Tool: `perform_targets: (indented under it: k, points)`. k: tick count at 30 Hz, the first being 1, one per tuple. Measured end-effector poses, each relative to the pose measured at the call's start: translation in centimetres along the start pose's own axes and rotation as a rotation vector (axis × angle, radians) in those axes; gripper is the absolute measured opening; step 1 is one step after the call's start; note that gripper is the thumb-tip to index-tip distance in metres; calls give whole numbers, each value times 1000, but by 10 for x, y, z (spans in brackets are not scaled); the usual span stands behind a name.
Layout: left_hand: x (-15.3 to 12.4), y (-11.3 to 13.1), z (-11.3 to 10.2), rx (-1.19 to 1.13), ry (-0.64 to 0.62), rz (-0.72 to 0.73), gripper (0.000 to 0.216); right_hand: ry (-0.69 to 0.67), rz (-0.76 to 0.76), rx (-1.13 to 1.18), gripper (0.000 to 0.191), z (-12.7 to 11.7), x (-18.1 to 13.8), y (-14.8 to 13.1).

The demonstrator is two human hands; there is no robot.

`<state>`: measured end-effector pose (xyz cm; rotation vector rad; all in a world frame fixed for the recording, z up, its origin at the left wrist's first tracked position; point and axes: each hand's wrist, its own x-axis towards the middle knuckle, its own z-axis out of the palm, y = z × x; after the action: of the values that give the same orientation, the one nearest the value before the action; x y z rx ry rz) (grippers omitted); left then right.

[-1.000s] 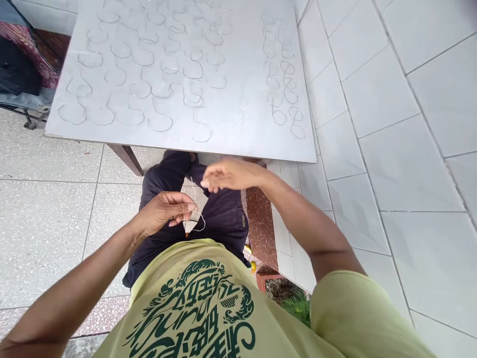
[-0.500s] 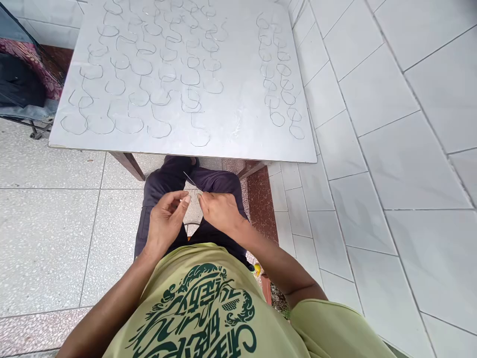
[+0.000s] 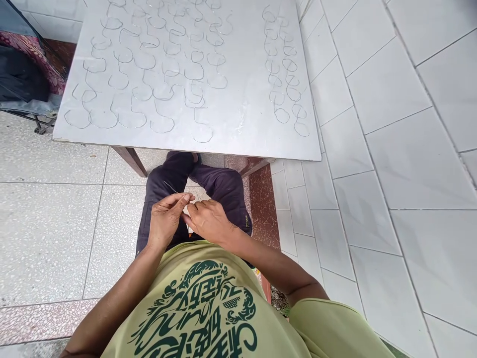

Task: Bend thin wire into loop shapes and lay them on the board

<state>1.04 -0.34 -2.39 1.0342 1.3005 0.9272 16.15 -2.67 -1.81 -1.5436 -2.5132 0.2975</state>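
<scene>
My left hand pinches a thin wire between thumb and forefinger. The free end of the wire sticks out up and to the left, over my thigh. My right hand is closed, its curled fingers right against the left fingertips on the same wire. The part of the wire between my hands is mostly hidden by the fingers. Both hands are above my lap, in front of the near edge of the white table.
Several rows of S-shaped wire pieces lie across the table's left and middle. Double-looped wire pieces lie in columns at its right. A white tiled wall runs along the right. A folding chair with a dark bag stands far left.
My hands have come together, the right moving left and slightly down. The wire that stuck out from my right hand now sticks out from my left. The view has shifted slightly.
</scene>
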Motion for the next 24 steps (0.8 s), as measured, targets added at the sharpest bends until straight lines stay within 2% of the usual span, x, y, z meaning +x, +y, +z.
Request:
perform_targets:
  k: [2,4,8,12,17,21,24]
  points:
    - [1,1,-5,-9,-31,-26,32,26,1,76,45,-6,-5,4]
    - [3,3,-12,-26,-85,-37,29,101,-5,149,42,-18,-9,15]
    - [8,6,-27,-15,-305,-72,25,240,-114,226,27,-49,2,46]
    - [9,11,-36,-8,-503,-176,26,116,-372,188,45,-63,30,66]
    - [8,15,-39,-143,-624,-273,26,-41,-668,189,31,-52,53,75]
    - [8,14,-43,-222,-671,-339,28,-139,-719,162,27,-50,53,79]
    - [7,14,-46,-200,-660,-343,32,-148,-700,123,28,-52,48,82]
